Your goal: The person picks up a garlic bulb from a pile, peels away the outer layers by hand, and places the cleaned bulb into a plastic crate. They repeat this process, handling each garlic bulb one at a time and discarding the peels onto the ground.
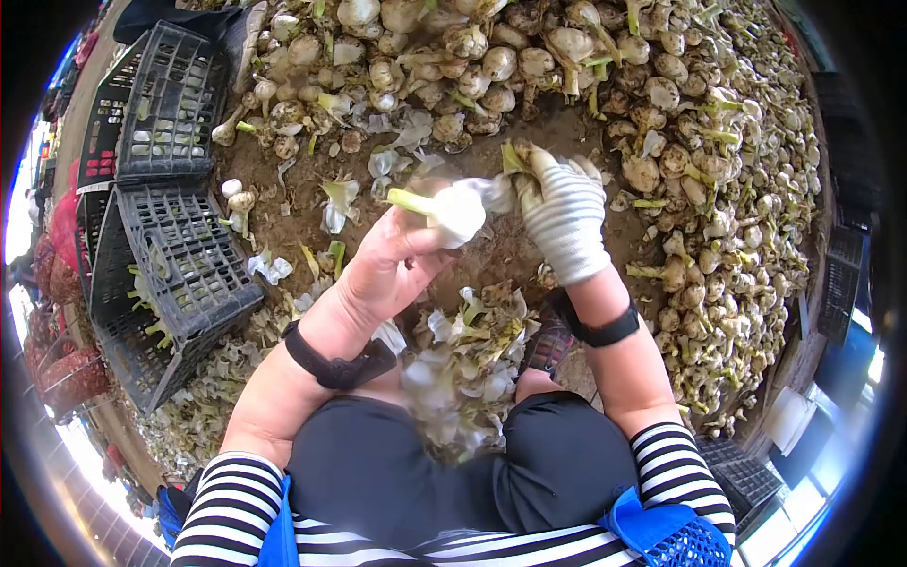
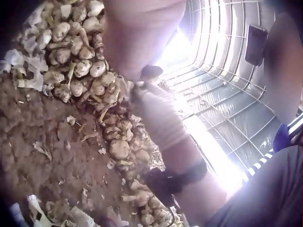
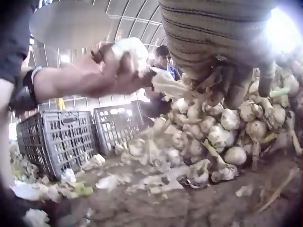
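My bare left hand holds a white garlic bulb between thumb and fingers, its short pale green stem pointing left. My right hand, in a striped white work glove with dirty fingertips, is just right of the bulb. Its curled fingers pinch garlic skin, which stretches between bulb and glove in the right wrist view. The skin is blurred in the head view. In the left wrist view the bulb is hidden behind my left hand, and the glove shows beyond it.
Unpeeled garlic bulbs are heaped ahead and along the right. Black plastic crates stand at the left, with garlic inside. Loose skins cover the soil between my legs. Another person is in the background.
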